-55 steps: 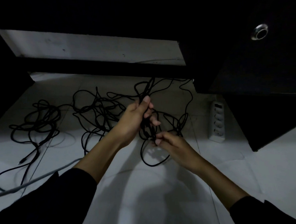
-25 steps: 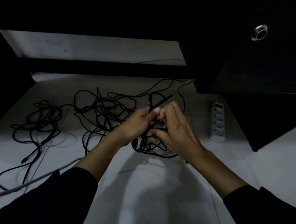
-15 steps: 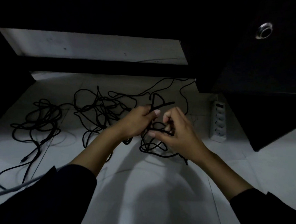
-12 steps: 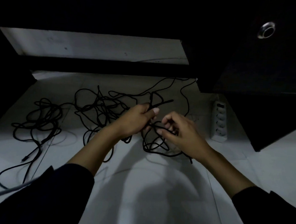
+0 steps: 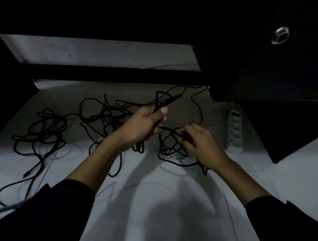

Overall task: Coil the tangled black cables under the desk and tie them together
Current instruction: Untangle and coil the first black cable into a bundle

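A dark desk [image 5: 267, 70] fills the top and right of the frame, with a round metal fitting [image 5: 280, 35] near its upper right corner. Below it, a pale tiled floor [image 5: 168, 213] takes up the lower half.

The black cables [image 5: 103, 117] sprawl across the floor in the middle and left of the frame: one loose heap at centre left, a second looser heap [image 5: 41, 132] further left with a plug end trailing toward the lower left edge. More loops [image 5: 171, 154] lie on the floor at centre right, under the hands.

The left hand [image 5: 145, 125], at the centre, has its fingers curled round several strands, thumb pressed on top, and a stiff cable end sticks up and to the right out of the fist. The right hand [image 5: 199, 142], just to its right and a little lower, pinches a strand between curled fingertips and thumb; that strand runs across to the left hand. Both arms wear dark sleeves [image 5: 57, 216].

A white power strip [image 5: 235, 131] lies on the floor at the right, beside the desk's side. A grey cable [image 5: 4, 210] crosses the lower left corner.
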Demonstrator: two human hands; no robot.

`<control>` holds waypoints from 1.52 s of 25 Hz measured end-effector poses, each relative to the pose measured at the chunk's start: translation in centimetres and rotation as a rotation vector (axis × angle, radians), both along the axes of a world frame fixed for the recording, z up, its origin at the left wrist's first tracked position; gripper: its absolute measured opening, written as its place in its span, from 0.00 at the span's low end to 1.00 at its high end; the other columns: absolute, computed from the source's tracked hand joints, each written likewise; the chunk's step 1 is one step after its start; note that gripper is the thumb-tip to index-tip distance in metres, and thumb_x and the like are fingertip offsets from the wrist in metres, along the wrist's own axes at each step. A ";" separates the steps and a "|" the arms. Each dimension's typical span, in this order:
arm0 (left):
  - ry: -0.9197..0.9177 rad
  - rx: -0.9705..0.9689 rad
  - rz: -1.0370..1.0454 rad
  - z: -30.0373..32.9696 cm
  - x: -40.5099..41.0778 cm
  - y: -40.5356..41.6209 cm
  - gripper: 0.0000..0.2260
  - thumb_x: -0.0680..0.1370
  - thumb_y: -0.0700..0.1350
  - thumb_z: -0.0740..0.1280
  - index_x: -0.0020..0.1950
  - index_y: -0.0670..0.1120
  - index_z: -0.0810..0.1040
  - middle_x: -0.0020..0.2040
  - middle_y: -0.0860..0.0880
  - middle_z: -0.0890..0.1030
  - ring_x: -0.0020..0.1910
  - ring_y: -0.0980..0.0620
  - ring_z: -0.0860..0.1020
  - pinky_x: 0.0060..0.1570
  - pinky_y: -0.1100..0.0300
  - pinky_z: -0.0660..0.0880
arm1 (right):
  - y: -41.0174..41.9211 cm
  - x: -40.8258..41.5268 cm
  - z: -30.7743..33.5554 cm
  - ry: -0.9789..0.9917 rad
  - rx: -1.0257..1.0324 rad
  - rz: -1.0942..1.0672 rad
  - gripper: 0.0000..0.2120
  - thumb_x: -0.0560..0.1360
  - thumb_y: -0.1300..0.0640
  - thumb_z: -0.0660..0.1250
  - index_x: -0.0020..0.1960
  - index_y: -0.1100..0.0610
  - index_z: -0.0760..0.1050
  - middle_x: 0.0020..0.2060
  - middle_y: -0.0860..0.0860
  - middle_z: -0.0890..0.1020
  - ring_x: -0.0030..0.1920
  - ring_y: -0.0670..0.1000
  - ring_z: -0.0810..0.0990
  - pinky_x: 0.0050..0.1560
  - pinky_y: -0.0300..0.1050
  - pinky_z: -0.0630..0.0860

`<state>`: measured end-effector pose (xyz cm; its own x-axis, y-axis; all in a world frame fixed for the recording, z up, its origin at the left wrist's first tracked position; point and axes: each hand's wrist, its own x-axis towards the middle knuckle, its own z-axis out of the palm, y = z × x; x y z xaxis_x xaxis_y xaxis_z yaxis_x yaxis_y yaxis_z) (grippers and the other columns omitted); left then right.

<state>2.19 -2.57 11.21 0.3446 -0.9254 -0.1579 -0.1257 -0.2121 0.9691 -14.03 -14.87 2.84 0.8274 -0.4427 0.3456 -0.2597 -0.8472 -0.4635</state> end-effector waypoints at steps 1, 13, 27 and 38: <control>0.035 -0.020 0.030 0.2 0.2 0.0 0.12 0.83 0.50 0.57 0.44 0.45 0.70 0.31 0.51 0.65 0.20 0.62 0.64 0.20 0.68 0.56 | -0.2 -0.3 -0.1 0.025 0.030 -0.016 0.04 0.75 0.61 0.69 0.48 0.60 0.75 0.43 0.48 0.74 0.43 0.44 0.73 0.41 0.26 0.64; -0.125 0.083 -0.015 0.4 0.8 0.9 0.13 0.80 0.52 0.63 0.38 0.49 0.73 0.26 0.54 0.65 0.21 0.58 0.59 0.21 0.66 0.55 | 0.3 -0.1 2.3 -0.156 0.715 -0.093 0.02 0.76 0.59 0.69 0.46 0.56 0.81 0.37 0.47 0.83 0.39 0.42 0.79 0.42 0.36 0.73; 0.015 -0.115 0.036 1.7 -0.2 0.7 0.11 0.79 0.48 0.65 0.43 0.41 0.78 0.29 0.48 0.59 0.24 0.55 0.56 0.21 0.67 0.55 | 1.4 -0.5 4.0 0.029 0.627 0.022 0.09 0.73 0.60 0.72 0.43 0.54 0.72 0.39 0.48 0.76 0.38 0.41 0.73 0.39 0.33 0.71; 0.007 -0.206 0.104 2.5 0.6 0.8 0.11 0.79 0.46 0.65 0.38 0.43 0.77 0.25 0.51 0.60 0.20 0.58 0.56 0.20 0.69 0.55 | -0.5 -0.6 4.7 0.000 0.174 -0.134 0.09 0.72 0.61 0.72 0.43 0.59 0.71 0.35 0.53 0.76 0.36 0.48 0.73 0.35 0.30 0.66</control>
